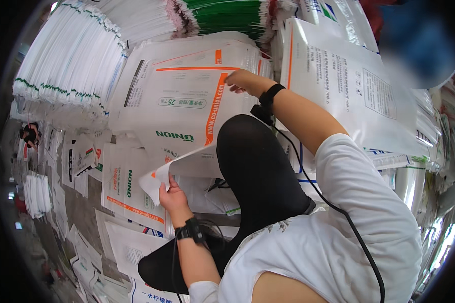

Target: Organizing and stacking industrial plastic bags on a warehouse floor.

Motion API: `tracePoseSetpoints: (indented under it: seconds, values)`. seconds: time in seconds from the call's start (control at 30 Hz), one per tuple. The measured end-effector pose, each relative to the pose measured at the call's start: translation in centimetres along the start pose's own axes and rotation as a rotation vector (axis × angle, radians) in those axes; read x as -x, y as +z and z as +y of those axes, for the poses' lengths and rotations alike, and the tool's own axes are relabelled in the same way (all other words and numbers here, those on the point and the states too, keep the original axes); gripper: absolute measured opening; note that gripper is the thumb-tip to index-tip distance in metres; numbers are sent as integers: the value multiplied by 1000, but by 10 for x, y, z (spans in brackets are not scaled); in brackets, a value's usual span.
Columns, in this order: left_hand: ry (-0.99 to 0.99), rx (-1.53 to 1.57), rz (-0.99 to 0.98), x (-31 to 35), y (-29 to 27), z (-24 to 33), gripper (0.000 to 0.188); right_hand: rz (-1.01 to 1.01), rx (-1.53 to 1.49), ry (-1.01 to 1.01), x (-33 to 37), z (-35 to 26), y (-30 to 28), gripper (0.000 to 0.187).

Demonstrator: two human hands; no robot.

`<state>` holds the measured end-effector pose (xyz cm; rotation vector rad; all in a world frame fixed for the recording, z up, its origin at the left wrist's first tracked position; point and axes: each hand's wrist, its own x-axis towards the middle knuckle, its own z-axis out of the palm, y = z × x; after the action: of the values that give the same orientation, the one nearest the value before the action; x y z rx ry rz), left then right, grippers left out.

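A large white printed sack point(182, 108) with orange stripes and green lettering lies on a stack of similar sacks in front of me. My left hand point(174, 198) is closed on its near corner, which is lifted and folded over. My right hand point(245, 82) is at the far right part of the sack, its fingers curled in at the orange stripe; the fingertips are partly hidden. My bent knee in black trousers covers the sack's near right part. Both wrists wear black straps, and a black cable runs along my right arm.
A tall pile of white sacks with green edging point(68, 55) stands at the far left. Green sacks point(225, 17) are stacked at the back. Another stack of white printed sacks point(338, 86) is on the right. Loose sacks point(131, 187) lie at the left; a person point(30, 135) is farther off.
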<state>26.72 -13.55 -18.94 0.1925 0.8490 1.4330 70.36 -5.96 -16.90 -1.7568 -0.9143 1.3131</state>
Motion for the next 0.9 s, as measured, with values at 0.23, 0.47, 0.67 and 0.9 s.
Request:
tracePoseSetpoints:
  seconds: [0.23, 0.47, 0.67, 0.9]
  values:
    - [-301, 79, 339, 34, -105, -88, 36, 413, 571, -62, -58, 28, 13, 36]
    - [-683, -14, 224, 13, -161, -116, 46, 421, 919, -231, -112, 13, -16, 43]
    - [-702, 28, 275, 19, -181, -110, 48, 214, 892, -99, -143, -17, -22, 57]
    - [-690, -193, 232, 50, -66, -91, 38, 102, 1108, -478, -194, -72, -32, 40]
